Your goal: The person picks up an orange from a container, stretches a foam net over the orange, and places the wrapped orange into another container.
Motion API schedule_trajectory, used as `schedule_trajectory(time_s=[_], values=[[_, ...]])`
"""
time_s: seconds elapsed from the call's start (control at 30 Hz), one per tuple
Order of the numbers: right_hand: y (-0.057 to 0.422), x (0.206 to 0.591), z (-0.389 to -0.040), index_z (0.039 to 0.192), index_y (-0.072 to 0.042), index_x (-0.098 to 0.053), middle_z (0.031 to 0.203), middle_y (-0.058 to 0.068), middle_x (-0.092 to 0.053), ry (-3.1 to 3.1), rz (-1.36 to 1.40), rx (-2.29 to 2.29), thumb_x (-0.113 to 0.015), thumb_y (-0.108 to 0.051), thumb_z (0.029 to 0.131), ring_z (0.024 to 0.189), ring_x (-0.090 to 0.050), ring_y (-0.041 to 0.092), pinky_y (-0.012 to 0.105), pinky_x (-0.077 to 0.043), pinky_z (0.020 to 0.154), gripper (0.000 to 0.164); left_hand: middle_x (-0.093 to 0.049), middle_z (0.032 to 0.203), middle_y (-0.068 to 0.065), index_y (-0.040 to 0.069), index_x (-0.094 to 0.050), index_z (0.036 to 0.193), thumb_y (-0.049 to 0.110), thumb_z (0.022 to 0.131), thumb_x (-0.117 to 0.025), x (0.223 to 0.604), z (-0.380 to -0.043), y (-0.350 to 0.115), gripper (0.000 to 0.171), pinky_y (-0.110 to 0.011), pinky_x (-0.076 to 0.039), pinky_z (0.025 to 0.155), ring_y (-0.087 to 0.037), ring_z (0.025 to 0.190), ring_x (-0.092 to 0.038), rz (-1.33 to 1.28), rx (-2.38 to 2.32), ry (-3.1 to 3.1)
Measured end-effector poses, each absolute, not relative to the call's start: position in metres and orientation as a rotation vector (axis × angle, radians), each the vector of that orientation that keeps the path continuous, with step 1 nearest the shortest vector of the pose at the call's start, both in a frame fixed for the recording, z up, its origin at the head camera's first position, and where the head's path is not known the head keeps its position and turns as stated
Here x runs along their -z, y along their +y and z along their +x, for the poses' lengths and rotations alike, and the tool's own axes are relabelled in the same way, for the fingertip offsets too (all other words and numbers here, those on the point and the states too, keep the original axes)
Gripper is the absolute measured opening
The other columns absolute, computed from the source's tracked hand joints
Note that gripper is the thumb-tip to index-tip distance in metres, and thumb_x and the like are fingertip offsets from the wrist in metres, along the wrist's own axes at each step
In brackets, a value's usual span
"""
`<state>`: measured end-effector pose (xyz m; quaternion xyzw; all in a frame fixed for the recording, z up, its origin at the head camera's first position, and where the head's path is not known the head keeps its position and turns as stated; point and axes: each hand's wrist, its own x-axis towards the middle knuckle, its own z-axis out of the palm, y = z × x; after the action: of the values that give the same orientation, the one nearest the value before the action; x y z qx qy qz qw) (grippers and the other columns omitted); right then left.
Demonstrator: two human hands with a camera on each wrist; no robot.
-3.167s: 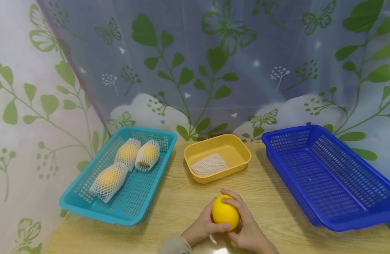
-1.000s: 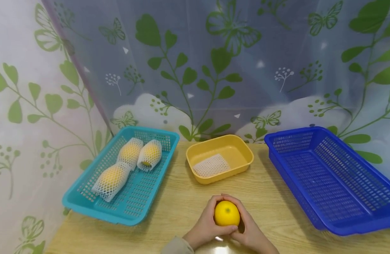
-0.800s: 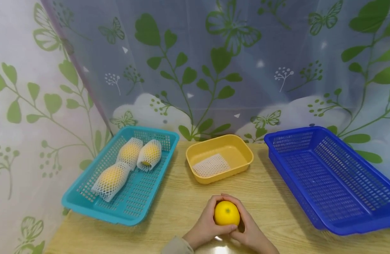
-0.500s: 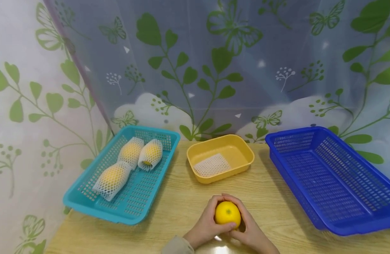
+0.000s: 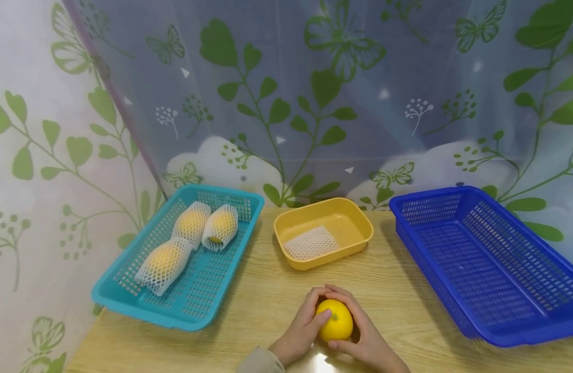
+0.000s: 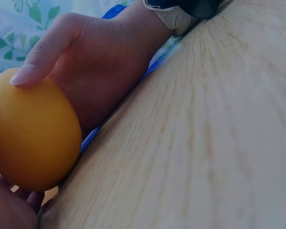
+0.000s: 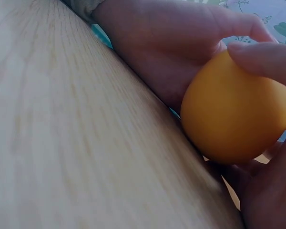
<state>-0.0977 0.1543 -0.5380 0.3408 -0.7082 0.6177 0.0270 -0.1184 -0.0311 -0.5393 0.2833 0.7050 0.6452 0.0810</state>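
Note:
A smooth yellow orange sits low over the table near its front edge, its greenish stem spot facing up in the head view. My left hand cups its left side, thumb laid over the top. From the other side my right hand curls round it, thumb along the near lower side, and the fingertips of both hands meet behind. In the left wrist view the orange is close against the wood. The right wrist view shows the same orange between both hands; its underside is hidden.
A teal basket at left holds three yellow fruits in white foam nets. Behind the hands stands a yellow tub with a flat white foam net inside. A blue basket stands at right, a patterned curtain behind.
Earlier the right fingers lay over the orange's top; then both hands cupped its sides. Now the left thumb has moved up onto the top, and the orange has shifted slightly toward me.

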Motion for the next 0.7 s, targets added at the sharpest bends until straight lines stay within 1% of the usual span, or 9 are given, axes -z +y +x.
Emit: schedule_trajectory(time_s=[0.13,0.2,0.27,0.33,0.43,0.5,0.63,0.7], values=[[0.1541,0.5378,-0.0984,0.144,0.001,-0.038,0.156,0.025,-0.027,-2.165,1.078,-1.911,-0.078,0.003,0.078,0.145,-0.029,0.024,0.019,-0.021,0.113,0.077,-0.049,0.133,-0.003,0.015,-0.042,0.135,0.026,0.103,-0.042,0.5411,-0.1193,-0.031,0.034,-0.032,-0.036,0.107,-0.017,0.122,-0.047,0.846,-1.936,2.106],[0.1539,0.5384,-0.0986,0.145,0.001,-0.038,0.156,0.025,-0.026,-2.155,1.08,-1.93,-0.079,0.004,0.077,0.145,-0.029,0.023,0.02,-0.023,0.113,0.079,-0.049,0.133,-0.002,0.016,-0.041,0.135,0.029,0.102,-0.045,0.541,-0.1193,-0.0315,0.036,-0.032,-0.039,0.104,-0.017,0.12,-0.049,0.839,-1.937,2.078],[0.1537,0.5392,-0.0983,0.145,0.002,-0.037,0.156,0.026,-0.025,-2.143,1.089,-1.955,-0.079,0.004,0.078,0.145,-0.029,0.023,0.021,-0.025,0.112,0.079,-0.048,0.133,-0.001,0.018,-0.039,0.137,0.031,0.099,-0.053,0.5415,-0.1179,-0.0328,0.043,-0.032,-0.042,0.1,-0.017,0.118,-0.05,0.839,-1.933,2.036],[0.1537,0.5404,-0.0986,0.145,0.002,-0.036,0.156,0.026,-0.024,-2.131,1.108,-1.963,-0.078,0.003,0.078,0.145,-0.029,0.024,0.023,-0.027,0.113,0.079,-0.047,0.135,0.0,0.02,-0.037,0.139,0.034,0.094,-0.063,0.5411,-0.1168,-0.0344,0.053,-0.032,-0.043,0.099,-0.016,0.117,-0.051,0.85,-1.916,2.007],[0.1545,0.5426,-0.0999,0.146,0.004,-0.034,0.155,0.029,-0.024,-2.11,1.151,-1.948,-0.078,0.0,0.078,0.145,-0.028,0.028,0.026,-0.026,0.113,0.081,-0.045,0.137,0.002,0.024,-0.033,0.141,0.032,0.085,-0.078,0.5402,-0.1159,-0.0358,0.072,-0.033,-0.043,0.101,-0.016,0.119,-0.051,0.877,-1.879,1.989],[0.1551,0.5441,-0.1004,0.146,0.004,-0.033,0.155,0.029,-0.023,-2.102,1.173,-1.962,-0.077,0.0,0.077,0.145,-0.027,0.028,0.027,-0.027,0.114,0.082,-0.046,0.137,0.003,0.026,-0.033,0.14,0.029,0.081,-0.083,0.54,-0.1159,-0.0356,0.078,-0.033,-0.042,0.103,-0.015,0.12,-0.051,0.892,-1.86,2.013],[0.1562,0.5461,-0.1003,0.148,0.002,-0.031,0.157,0.025,-0.022,-2.11,1.167,-2.021,-0.074,0.005,0.075,0.146,-0.026,0.025,0.026,-0.029,0.113,0.084,-0.049,0.135,0.004,0.026,-0.035,0.139,0.023,0.079,-0.084,0.5415,-0.1171,-0.0336,0.077,-0.032,-0.044,0.101,-0.014,0.117,-0.054,0.912,-1.858,2.074],[0.1567,0.5463,-0.1001,0.148,0.001,-0.031,0.157,0.022,-0.023,-2.121,1.159,-2.029,-0.073,0.006,0.076,0.147,-0.024,0.024,0.025,-0.027,0.113,0.084,-0.051,0.133,0.004,0.026,-0.037,0.138,0.023,0.079,-0.084,0.5425,-0.1179,-0.0327,0.076,-0.033,-0.046,0.099,-0.014,0.115,-0.055,0.932,-1.868,2.103]])
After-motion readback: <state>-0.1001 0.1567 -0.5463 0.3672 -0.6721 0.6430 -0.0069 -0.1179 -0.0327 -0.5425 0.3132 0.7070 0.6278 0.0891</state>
